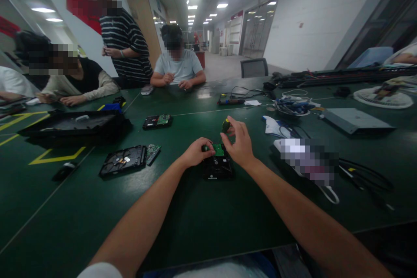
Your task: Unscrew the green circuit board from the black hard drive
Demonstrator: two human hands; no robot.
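Observation:
A black hard drive [217, 169] lies on the green table in front of me, with a green circuit board [219, 150] at its far end. Over that end, my right hand [240, 142] holds a screwdriver [226, 125] upright by its yellow and black handle; the fingers and the drive's far end leave its tip out of sight. My left hand [198, 153] rests at the drive's far left corner, thumb and forefinger closed together over the board. Whatever lies between those fingertips is too small to make out.
To the left are another hard drive [123, 160], a loose circuit board [153, 153], a third drive [157, 121] and a black tray [74, 124]. On the right lie a white power strip [280, 150], cables [368, 176] and a grey metal box [358, 120]. A person [178, 67] sits opposite.

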